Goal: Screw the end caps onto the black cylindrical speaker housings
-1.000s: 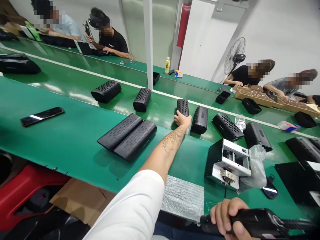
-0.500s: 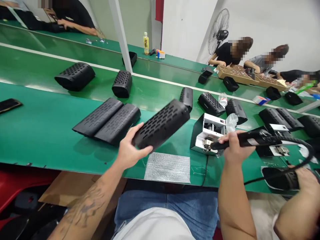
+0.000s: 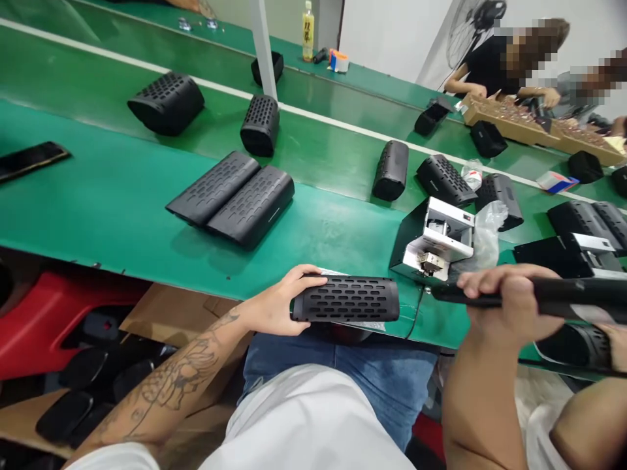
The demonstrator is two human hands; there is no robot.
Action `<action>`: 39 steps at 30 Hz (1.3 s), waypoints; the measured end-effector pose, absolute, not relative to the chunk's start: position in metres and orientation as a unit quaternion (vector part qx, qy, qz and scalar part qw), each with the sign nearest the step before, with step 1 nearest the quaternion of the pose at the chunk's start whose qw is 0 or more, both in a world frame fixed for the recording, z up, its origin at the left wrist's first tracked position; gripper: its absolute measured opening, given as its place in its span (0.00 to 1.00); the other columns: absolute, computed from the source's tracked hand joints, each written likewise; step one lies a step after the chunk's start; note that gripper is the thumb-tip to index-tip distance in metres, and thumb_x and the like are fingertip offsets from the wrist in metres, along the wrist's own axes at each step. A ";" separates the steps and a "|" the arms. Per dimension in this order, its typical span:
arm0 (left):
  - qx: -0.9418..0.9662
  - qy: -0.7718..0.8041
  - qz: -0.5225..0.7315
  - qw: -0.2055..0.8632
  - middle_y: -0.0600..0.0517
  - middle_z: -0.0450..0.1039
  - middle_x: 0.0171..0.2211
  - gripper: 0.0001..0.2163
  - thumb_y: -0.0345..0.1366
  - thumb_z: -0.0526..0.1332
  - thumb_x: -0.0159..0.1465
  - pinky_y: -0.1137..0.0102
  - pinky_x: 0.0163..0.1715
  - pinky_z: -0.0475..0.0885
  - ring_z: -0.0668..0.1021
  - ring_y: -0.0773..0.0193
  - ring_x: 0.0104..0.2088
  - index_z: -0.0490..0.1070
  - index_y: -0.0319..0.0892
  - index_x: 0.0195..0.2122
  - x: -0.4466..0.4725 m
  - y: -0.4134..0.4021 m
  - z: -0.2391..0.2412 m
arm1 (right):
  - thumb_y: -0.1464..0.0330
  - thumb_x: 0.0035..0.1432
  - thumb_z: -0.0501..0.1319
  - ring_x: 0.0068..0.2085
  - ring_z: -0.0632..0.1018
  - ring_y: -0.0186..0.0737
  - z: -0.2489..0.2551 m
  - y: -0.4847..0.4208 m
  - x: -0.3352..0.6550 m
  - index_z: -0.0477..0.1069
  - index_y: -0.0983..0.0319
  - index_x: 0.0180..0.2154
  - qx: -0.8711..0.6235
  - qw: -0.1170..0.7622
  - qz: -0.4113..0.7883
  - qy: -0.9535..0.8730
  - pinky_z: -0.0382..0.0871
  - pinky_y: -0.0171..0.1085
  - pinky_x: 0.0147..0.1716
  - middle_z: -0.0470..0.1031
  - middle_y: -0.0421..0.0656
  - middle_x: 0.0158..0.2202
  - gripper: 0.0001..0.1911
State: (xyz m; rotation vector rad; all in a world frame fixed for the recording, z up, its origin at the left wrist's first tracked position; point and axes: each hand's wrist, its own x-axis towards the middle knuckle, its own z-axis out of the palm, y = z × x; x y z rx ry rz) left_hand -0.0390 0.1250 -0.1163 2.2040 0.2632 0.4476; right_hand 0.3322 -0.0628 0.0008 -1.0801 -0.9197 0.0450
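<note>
My left hand point(image 3: 275, 305) grips the left end of a black perforated speaker shell point(image 3: 345, 299), held lying sideways at the near edge of the green bench, over a bubble-wrap pad. My right hand point(image 3: 504, 299) is closed around a black electric screwdriver point(image 3: 553, 297), its tip pointing left, a short way right of the shell. A black and white screw feeder box point(image 3: 438, 240) stands just behind the tool.
Two flat black shells point(image 3: 232, 198) lie side by side on the green belt point(image 3: 98, 196), with several more shells further back. A phone point(image 3: 29, 160) lies at left. Another person's arm point(image 3: 588, 418) is at lower right. People work at the far bench. Red bin point(image 3: 44, 326) below left.
My left hand brought the shell down from mid-air to the bench's near edge and turned it level. My right hand lowered the screwdriver slightly. The view tilted downward.
</note>
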 end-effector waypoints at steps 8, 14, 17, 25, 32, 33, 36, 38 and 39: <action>0.865 0.130 0.232 0.426 0.34 0.52 0.83 0.59 0.30 0.83 0.56 0.32 0.81 0.69 0.63 0.27 0.84 0.53 0.58 0.84 -0.041 0.117 -0.143 | 0.55 0.66 0.79 0.16 0.73 0.39 0.014 -0.102 0.259 0.82 0.54 0.40 -0.452 0.703 0.211 -0.507 0.78 0.44 0.21 0.75 0.34 0.21 0.13; 0.846 0.119 0.271 0.443 0.35 0.60 0.80 0.54 0.31 0.81 0.58 0.34 0.81 0.70 0.70 0.32 0.81 0.57 0.56 0.83 -0.039 0.113 -0.151 | 0.57 0.68 0.78 0.17 0.74 0.38 0.000 -0.084 0.256 0.79 0.55 0.40 -0.450 0.688 0.203 -0.531 0.79 0.43 0.21 0.75 0.34 0.22 0.12; 0.843 0.113 0.278 0.447 0.37 0.64 0.78 0.52 0.32 0.81 0.58 0.36 0.81 0.70 0.72 0.33 0.80 0.59 0.56 0.82 -0.037 0.114 -0.153 | 0.60 0.68 0.77 0.18 0.75 0.39 -0.004 -0.082 0.259 0.78 0.55 0.40 -0.446 0.676 0.222 -0.543 0.78 0.43 0.22 0.76 0.35 0.23 0.11; 0.835 0.122 0.281 0.458 0.39 0.69 0.76 0.53 0.34 0.83 0.55 0.39 0.81 0.71 0.74 0.34 0.79 0.63 0.57 0.80 -0.035 0.118 -0.157 | 0.62 0.66 0.77 0.17 0.73 0.36 -0.010 -0.083 0.260 0.73 0.55 0.37 -0.434 0.651 0.236 -0.576 0.78 0.41 0.22 0.73 0.33 0.22 0.14; 0.839 0.114 0.284 0.449 0.38 0.68 0.76 0.50 0.34 0.81 0.58 0.39 0.80 0.72 0.74 0.34 0.78 0.62 0.56 0.80 -0.034 0.120 -0.156 | 0.63 0.64 0.78 0.17 0.74 0.36 -0.012 -0.081 0.256 0.73 0.55 0.35 -0.432 0.652 0.273 -0.561 0.77 0.40 0.23 0.73 0.33 0.21 0.15; 0.840 0.113 0.284 0.447 0.38 0.68 0.76 0.50 0.34 0.80 0.58 0.40 0.80 0.72 0.74 0.34 0.78 0.61 0.56 0.80 -0.034 0.120 -0.156 | 0.63 0.64 0.79 0.18 0.74 0.36 -0.011 -0.082 0.254 0.73 0.55 0.35 -0.437 0.654 0.273 -0.554 0.77 0.40 0.24 0.73 0.33 0.21 0.16; 0.841 0.110 0.287 0.445 0.38 0.66 0.76 0.50 0.33 0.80 0.59 0.40 0.79 0.74 0.74 0.35 0.78 0.60 0.56 0.81 -0.034 0.118 -0.154 | 0.62 0.64 0.79 0.18 0.74 0.37 -0.005 -0.085 0.256 0.74 0.55 0.35 -0.447 0.655 0.275 -0.543 0.77 0.41 0.24 0.73 0.33 0.20 0.15; 0.842 0.105 0.289 0.444 0.37 0.65 0.77 0.50 0.33 0.79 0.60 0.39 0.79 0.74 0.74 0.35 0.79 0.59 0.57 0.82 -0.034 0.116 -0.153 | 0.60 0.65 0.78 0.16 0.74 0.38 0.001 -0.084 0.269 0.77 0.55 0.37 -0.438 0.663 0.268 -0.544 0.78 0.42 0.23 0.73 0.33 0.20 0.13; 0.842 0.104 0.289 0.443 0.37 0.65 0.77 0.50 0.32 0.79 0.60 0.39 0.79 0.73 0.73 0.35 0.79 0.59 0.57 0.82 -0.034 0.115 -0.152 | 0.60 0.65 0.78 0.15 0.73 0.38 0.004 -0.080 0.280 0.78 0.55 0.37 -0.434 0.676 0.246 -0.542 0.78 0.42 0.21 0.74 0.33 0.20 0.12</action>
